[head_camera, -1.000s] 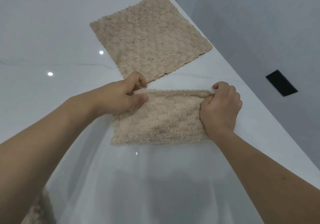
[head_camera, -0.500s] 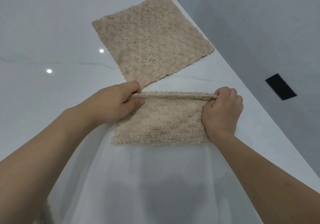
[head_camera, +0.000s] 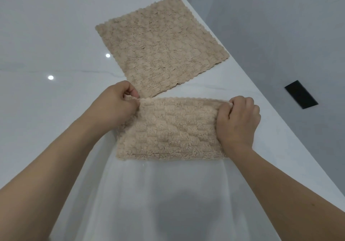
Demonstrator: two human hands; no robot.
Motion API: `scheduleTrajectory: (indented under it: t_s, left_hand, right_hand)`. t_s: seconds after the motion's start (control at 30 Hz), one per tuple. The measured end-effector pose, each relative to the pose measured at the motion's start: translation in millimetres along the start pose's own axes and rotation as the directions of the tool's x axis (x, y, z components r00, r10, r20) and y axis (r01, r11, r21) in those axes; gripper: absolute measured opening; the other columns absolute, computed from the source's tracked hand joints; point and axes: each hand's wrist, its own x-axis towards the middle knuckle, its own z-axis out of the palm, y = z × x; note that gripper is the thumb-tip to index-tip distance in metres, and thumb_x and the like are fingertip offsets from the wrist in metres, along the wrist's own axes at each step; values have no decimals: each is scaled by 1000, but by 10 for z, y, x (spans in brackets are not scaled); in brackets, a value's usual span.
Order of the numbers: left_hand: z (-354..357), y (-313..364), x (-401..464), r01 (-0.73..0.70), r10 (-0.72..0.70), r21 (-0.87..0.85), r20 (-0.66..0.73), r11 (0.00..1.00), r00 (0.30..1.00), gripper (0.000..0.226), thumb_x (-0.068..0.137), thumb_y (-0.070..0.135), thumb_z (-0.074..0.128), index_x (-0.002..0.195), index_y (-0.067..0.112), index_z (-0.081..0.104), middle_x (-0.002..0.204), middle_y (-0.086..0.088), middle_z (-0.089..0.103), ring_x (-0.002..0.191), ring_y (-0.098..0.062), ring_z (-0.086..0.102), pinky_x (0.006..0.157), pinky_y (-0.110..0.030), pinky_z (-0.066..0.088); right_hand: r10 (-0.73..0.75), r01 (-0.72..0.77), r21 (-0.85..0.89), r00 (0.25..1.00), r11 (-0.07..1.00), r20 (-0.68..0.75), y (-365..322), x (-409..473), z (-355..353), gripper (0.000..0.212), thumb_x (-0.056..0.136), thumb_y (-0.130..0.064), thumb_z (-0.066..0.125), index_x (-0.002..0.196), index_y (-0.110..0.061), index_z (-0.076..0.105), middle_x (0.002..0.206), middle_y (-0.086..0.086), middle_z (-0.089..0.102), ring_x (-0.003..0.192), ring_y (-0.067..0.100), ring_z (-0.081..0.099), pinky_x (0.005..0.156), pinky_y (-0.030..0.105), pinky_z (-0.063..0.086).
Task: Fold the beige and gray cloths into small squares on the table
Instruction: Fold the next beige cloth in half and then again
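Between both thumbs: folded beige cloth [head_camera: 170, 128], halved, far corners pinched by left hand [head_camera: 115, 106] and right hand [head_camera: 238, 121] | beyond fingers: second beige cloth [head_camera: 160, 44] flat, unfolded | gray cloth unseen | table [head_camera: 46, 35]

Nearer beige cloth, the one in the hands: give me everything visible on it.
The nearer beige cloth is a fluffy, plush-looking fabric with a blocky woven texture and a scalloped far edge. It lies on the white table as a wide rectangle, apparently folded in half, with two layers showing along the far edge. The left hand pinches its far left corner and the right hand grips its far right corner, covering part of the right side. Its far left corner sits close to the flat beige cloth beyond; whether they touch is unclear.
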Motion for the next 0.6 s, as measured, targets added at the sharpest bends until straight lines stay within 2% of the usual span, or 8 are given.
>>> scheduleTrajectory:
  t_s: [0.13,0.27,0.3,0.37,0.43,0.5,0.53,0.6]
  left_hand:
    - [-50,56,-36,-4,2,98,25,995,1000,16,96,30,56,84,20,63,77,2,61,66,-16,54,63,-31,46]
    - [-24,62,-27,-29,41,345,-27,938,999,15,98,20,50,88,14,59,81,0,62,72,-19,58,59,-30,43]
    - [-8,42,-33,-57,100,407,-86,912,991,11,95,14,49,90,12,58,84,-4,61,76,-24,58,62,-34,45]
    - [81,35,-59,-170,331,582,-182,795,926,15,82,3,51,93,7,60,92,-14,57,81,-35,54,67,-41,43]
    - [301,142,-152,-297,502,668,-133,682,855,25,70,6,52,94,5,62,94,-17,55,81,-36,51,68,-43,40]
    - [555,258,-204,-423,586,661,-33,620,809,26,74,13,53,97,5,62,99,-14,57,86,-34,51,72,-42,39]
    - [656,300,-202,-443,582,645,-4,622,813,27,80,18,52,101,6,62,104,-12,58,91,-34,51,76,-42,39]
    - [732,354,-148,-403,487,630,44,664,872,32,92,31,47,114,10,58,113,-8,56,101,-32,50,87,-42,40]
  right_hand:
    - [-1,0,-14,1000,1000,-7,29,11,25,24,93,-24,31,93,-12,52,95,5,49,83,21,35,79,41,33]
    - [-2,2,-6,1000,1000,-4,44,8,31,18,96,-19,36,97,-13,53,100,6,51,85,19,32,82,39,31]
    - [-6,6,-5,1000,1000,-3,43,6,31,18,97,-19,37,98,-13,53,100,6,51,85,19,32,83,39,31]
    - [-10,10,-4,1000,1000,1,44,12,33,17,96,-19,37,98,-14,53,100,5,51,86,19,33,83,39,31]
    - [-8,8,-3,1000,1000,7,48,16,30,17,95,-19,37,97,-14,53,99,4,51,86,20,35,84,39,32]
    - [-7,7,9,1000,1000,8,40,19,23,16,93,-19,37,94,-16,52,95,2,51,85,21,37,82,39,32]
    - [-10,10,19,1000,1000,6,33,19,20,15,92,-19,37,92,-16,51,93,0,51,84,22,38,81,38,32]
    - [-13,13,40,1000,999,-4,24,29,23,16,94,-23,36,87,-18,49,89,-1,51,83,23,40,79,38,31]
